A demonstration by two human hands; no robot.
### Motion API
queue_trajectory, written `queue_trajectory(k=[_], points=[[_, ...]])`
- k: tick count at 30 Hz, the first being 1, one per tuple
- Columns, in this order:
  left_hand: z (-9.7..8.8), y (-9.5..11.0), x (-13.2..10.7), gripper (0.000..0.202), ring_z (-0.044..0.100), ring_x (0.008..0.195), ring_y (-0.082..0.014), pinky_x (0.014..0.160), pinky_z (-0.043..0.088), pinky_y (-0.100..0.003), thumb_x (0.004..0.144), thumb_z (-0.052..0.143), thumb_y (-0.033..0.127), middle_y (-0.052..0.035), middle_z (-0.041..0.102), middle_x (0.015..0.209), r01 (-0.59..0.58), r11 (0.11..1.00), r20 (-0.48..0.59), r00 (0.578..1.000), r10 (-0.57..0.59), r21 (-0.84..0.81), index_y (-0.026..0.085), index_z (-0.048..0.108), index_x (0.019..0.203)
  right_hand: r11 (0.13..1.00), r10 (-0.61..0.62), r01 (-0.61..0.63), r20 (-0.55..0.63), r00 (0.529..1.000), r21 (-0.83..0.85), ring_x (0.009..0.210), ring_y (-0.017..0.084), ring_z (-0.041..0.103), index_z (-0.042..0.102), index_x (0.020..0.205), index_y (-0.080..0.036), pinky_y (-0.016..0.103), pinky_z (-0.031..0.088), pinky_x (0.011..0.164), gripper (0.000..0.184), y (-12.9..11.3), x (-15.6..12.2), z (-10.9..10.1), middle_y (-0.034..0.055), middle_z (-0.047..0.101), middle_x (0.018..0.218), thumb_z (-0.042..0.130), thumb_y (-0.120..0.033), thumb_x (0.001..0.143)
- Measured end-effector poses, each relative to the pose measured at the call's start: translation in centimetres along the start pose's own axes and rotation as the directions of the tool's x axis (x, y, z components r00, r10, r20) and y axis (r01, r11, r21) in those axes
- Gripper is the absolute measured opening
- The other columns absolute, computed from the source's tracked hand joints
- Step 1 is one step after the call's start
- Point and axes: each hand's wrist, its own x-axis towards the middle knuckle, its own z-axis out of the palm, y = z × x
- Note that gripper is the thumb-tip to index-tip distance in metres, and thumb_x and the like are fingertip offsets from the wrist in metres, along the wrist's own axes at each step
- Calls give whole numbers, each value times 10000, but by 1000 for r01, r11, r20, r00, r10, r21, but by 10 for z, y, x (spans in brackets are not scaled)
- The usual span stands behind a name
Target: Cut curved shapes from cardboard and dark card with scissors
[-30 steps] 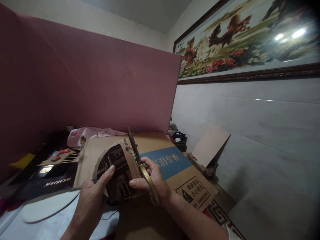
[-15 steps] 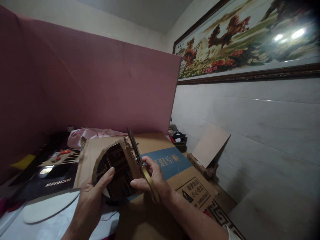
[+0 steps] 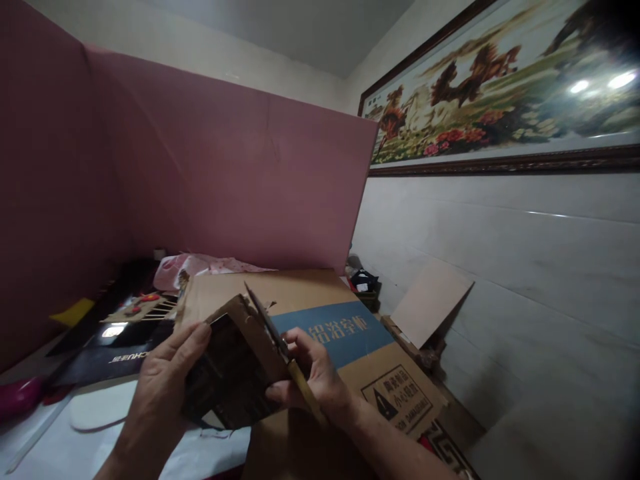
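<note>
My left hand point(image 3: 167, 377) grips the left side of a dark, glossy printed piece of cardboard point(image 3: 233, 370), its thumb on the face. A brown cardboard strip borders the piece along its upper right edge. In my right hand point(image 3: 320, 383) is a pair of scissors point(image 3: 267, 320) with yellowish handles. Their blades point up and away along that brown edge and look nearly together. My right thumb rests near the piece's right side. Beneath both hands lies a large flat cardboard box point(image 3: 310, 287) with a blue band and printed characters. The fingers behind the piece are hidden.
To the left are a black box point(image 3: 130, 357), a white rounded piece point(image 3: 97, 407) and a magenta object point(image 3: 20, 398). A pink panel point(image 3: 235, 180) stands behind. A plain board point(image 3: 433, 303) leans on the right wall, under a framed horse picture point(image 3: 460, 100).
The dark piece has turned in my hands, so its curved left edge no longer shows. My left thumb has shifted up to its upper left corner. The view has swung slightly left.
</note>
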Motion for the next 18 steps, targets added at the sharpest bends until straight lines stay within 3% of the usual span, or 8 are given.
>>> queue_trajectory(k=[4, 8, 12, 14, 18], points=[[6, -9, -11, 514, 736, 813, -285, 626, 605, -294, 599, 841, 334, -47, 792, 905, 57, 998, 77, 995, -55, -22, 240, 724, 1091, 997, -40, 45, -97, 994, 56, 584, 79, 405, 546, 973, -206, 201, 340, 532, 459, -5, -1, 3, -58, 530, 715, 847, -294, 637], [5, -23, -11, 584, 709, 951, -309, 749, 604, -336, 577, 854, 223, -48, 783, 990, -11, 999, 161, 987, 3, 49, 245, 698, 1139, 995, -25, 39, -144, 989, 96, 700, 132, 541, 537, 1025, -221, 233, 444, 615, 539, -6, -2, 7, -10, 623, 836, 872, -331, 618], [5, -21, -11, 426, 726, 887, -298, 751, 606, -344, 575, 863, 259, -27, 791, 898, -70, 993, 84, 995, 61, 98, 245, 733, 981, 997, -16, 30, -169, 986, 75, 712, 143, 577, 554, 1025, -224, 246, 478, 623, 547, -1, 0, 9, 8, 653, 882, 872, -388, 611], [4, -15, -11, 415, 735, 809, -301, 680, 616, -344, 537, 881, 288, -35, 791, 828, -73, 991, 46, 997, 69, 108, 239, 744, 925, 998, -49, 55, -216, 975, 22, 694, 135, 570, 575, 1015, -228, 239, 482, 613, 557, 2, 3, 6, -8, 638, 836, 889, -370, 578], [1, -5, -10, 360, 717, 632, -259, 561, 607, -311, 491, 895, 304, -51, 784, 764, -37, 986, 81, 996, 24, 162, 220, 781, 822, 988, -108, 76, -248, 963, -137, 643, 134, 553, 624, 1054, -261, 257, 502, 581, 567, -1, 7, -11, -28, 610, 792, 897, -322, 561]])
